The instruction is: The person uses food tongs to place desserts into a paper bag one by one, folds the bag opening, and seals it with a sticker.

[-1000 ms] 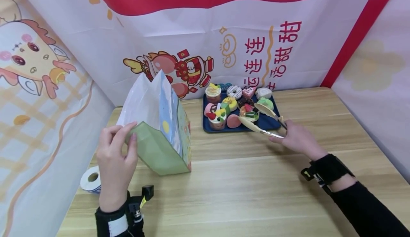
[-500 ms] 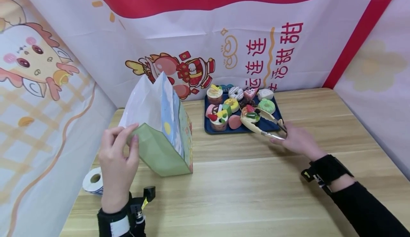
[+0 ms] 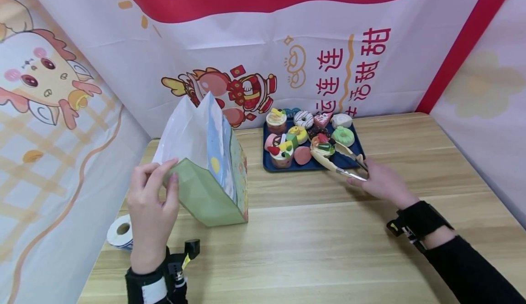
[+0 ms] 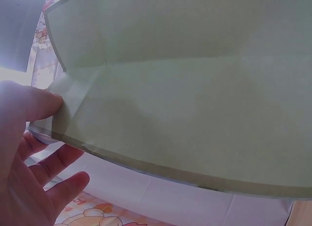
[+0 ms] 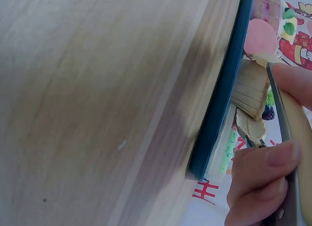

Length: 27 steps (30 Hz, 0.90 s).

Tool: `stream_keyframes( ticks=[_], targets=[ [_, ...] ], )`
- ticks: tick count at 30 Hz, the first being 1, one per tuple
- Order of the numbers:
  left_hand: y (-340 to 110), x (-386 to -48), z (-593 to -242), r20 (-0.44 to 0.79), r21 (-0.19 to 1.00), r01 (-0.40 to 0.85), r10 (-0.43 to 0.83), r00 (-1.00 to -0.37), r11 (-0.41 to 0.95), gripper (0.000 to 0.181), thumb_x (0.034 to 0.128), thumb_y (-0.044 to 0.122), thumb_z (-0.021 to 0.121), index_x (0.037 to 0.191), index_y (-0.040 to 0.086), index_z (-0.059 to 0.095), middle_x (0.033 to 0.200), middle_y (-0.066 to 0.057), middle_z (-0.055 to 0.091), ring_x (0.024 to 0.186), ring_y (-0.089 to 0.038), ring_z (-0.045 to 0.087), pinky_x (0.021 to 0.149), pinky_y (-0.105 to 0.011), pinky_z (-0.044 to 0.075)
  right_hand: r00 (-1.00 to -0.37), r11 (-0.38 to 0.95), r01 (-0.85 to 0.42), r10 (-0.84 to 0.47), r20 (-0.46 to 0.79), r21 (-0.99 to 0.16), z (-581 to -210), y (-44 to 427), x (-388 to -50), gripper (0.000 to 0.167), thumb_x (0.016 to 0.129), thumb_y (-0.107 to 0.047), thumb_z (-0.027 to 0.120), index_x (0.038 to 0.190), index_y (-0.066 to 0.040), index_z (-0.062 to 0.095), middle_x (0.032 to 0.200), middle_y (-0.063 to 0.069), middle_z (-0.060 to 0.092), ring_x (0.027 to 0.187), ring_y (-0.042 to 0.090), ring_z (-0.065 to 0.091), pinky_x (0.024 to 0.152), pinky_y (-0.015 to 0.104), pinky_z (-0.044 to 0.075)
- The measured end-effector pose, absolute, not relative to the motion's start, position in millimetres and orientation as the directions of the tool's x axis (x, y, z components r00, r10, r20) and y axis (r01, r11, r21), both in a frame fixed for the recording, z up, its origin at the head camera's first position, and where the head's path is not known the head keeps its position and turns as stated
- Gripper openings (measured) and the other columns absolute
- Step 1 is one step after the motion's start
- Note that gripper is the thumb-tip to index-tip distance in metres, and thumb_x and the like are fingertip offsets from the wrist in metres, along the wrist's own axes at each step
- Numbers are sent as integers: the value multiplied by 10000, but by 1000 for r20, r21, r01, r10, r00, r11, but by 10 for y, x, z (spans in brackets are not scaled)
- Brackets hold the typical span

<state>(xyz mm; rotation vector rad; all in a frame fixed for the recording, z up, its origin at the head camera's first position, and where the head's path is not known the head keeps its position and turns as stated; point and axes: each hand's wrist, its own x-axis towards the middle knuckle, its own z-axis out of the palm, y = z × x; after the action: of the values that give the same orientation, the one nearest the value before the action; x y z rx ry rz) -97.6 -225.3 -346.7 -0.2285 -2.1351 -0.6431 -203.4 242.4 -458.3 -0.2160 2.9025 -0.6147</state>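
My left hand (image 3: 151,210) pinches the bottom edge of a paper bag (image 3: 203,193) between thumb and fingers. The bag lies tilted, its green base facing me and its white panels pointing away; in the left wrist view the thumb (image 4: 46,103) presses on the green paper. Over the tray, my right hand (image 3: 384,183) holds food tongs (image 3: 326,161) with cream-coloured tips. Their two tips stand on either side of a small fruit-topped cake (image 3: 322,146), at the tray's front. Up close, the cake's fluted side (image 5: 249,92) shows beside the tongs.
A dark blue tray (image 3: 287,169) holds several toy-like sweets, among them a green donut (image 3: 343,136), a yellow donut (image 3: 299,133), a pink macaron (image 3: 302,155) and cups. A white roll (image 3: 119,233) stands left of my left hand. Printed cloth walls enclose the wooden table (image 3: 312,249).
The tongs' tips have drawn closer together around the fruit-topped cake, the far tip coming down off the green donut. My left hand and the bag look the same; the view has shifted slightly.
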Motion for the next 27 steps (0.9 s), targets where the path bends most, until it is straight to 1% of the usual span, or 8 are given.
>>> stream_keyframes(
  ticks=[4,7,9,13,16,20,23,27],
  targets=[
    [-2268,-977,-3474,790,366,377,-70,-609,851,288,870,-55,647,1135,37,707,977,-225,534,824,-55,374,698,-189,283,-977,906,-105,-170,-126,-409,-4594,2438,-2031,697,843,-631,630,1078,15,520,775,89,517,690,246,505,530,313,343],
    [-2277,-979,-3480,788,368,375,-71,-612,851,290,869,-56,648,1137,37,707,978,-225,536,835,-35,367,698,-185,284,-978,903,-102,-167,-124,-417,-4595,2458,-2036,696,849,-612,636,1108,21,508,783,96,526,696,249,511,530,313,349],
    [-2280,-983,-3483,788,369,376,-71,-612,850,291,867,-57,649,1137,37,707,978,-226,538,827,-55,377,698,-182,284,-978,901,-92,-162,-131,-425,-4585,2471,-2036,684,857,-596,636,1122,19,496,780,93,516,691,242,509,526,311,350],
    [-2281,-991,-3482,789,368,381,-67,-611,848,289,867,-59,648,1135,31,705,977,-229,537,796,-168,419,700,-183,288,-977,898,-77,-156,-148,-434,-4530,2482,-2032,668,871,-579,628,1133,19,486,764,79,494,670,224,497,522,304,346],
    [-2282,-990,-3476,786,369,382,-66,-614,847,289,870,-58,646,1139,31,703,979,-229,535,793,-207,429,699,-184,291,-976,901,-82,-159,-150,-426,-4460,2473,-2028,698,874,-600,611,1151,27,484,768,81,503,662,217,494,519,301,348],
    [-2285,-992,-3473,785,374,387,-66,-615,843,290,871,-55,646,1139,36,704,979,-226,533,797,-190,425,701,-184,292,-977,909,-104,-169,-128,-403,-4358,2441,-2033,762,876,-622,591,1222,46,468,854,142,567,705,240,521,532,300,363],
    [-2288,-993,-3471,786,375,390,-66,-615,841,287,870,-54,647,1136,35,705,974,-224,531,801,-175,421,703,-185,290,-978,912,-121,-178,-112,-392,-4287,2418,-2047,812,875,-643,575,1273,52,448,942,189,587,752,263,531,551,297,366],
    [-2296,-989,-3474,785,375,386,-67,-616,843,288,871,-52,648,1139,38,705,975,-220,532,813,-101,402,695,-184,288,-975,912,-127,-187,-118,-391,-4196,2392,-2072,849,863,-690,547,1291,35,438,970,188,577,766,262,524,557,296,353]
  ],
)
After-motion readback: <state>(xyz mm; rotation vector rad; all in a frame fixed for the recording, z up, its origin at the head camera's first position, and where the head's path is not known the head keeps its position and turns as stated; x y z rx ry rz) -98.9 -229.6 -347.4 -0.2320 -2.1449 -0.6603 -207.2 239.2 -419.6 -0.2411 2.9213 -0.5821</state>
